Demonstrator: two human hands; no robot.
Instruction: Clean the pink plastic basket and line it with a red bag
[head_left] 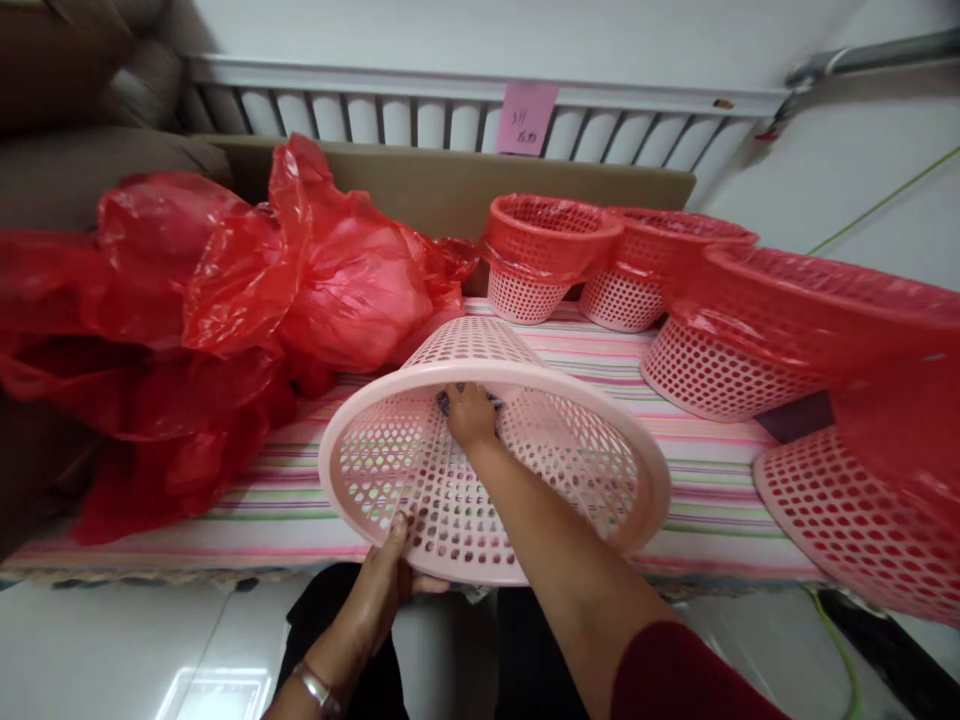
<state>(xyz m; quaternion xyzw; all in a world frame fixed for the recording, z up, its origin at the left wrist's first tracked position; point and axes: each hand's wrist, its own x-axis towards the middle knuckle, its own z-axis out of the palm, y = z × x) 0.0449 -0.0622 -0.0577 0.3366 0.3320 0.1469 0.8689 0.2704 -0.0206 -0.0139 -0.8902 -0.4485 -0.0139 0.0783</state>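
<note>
got my left hand [386, 572] clamped on the near edge of the pink basket [487, 375], thumb over the inside and fingers tucked underneath. the basket's tipped on its side in the middle of the desk [712, 500], near edge, wide mouth facing me and the narrow bottom pointing to the far side. right hand [471, 415] is reaching way into it, closed around a dark patterned cloth [442, 402], up close to the inner wall. so the hands are apart from each other, one on the rim, one deep inside. can't really make out the cloth's shape, most of it is covered by my fingers.

on the left there's a big crumpled heap of red plastic bags [360, 295], its right end just beside the basket. over on the right, four more pink baskets are lined up in a curve from far to near: first [529, 298], second [619, 300], third [727, 370], fourth [862, 500]. each has red plastic folded over its rim. far side, a tan board [435, 180] stands behind everything, and a pink note [526, 118] hangs on the white radiator [326, 118].
</note>
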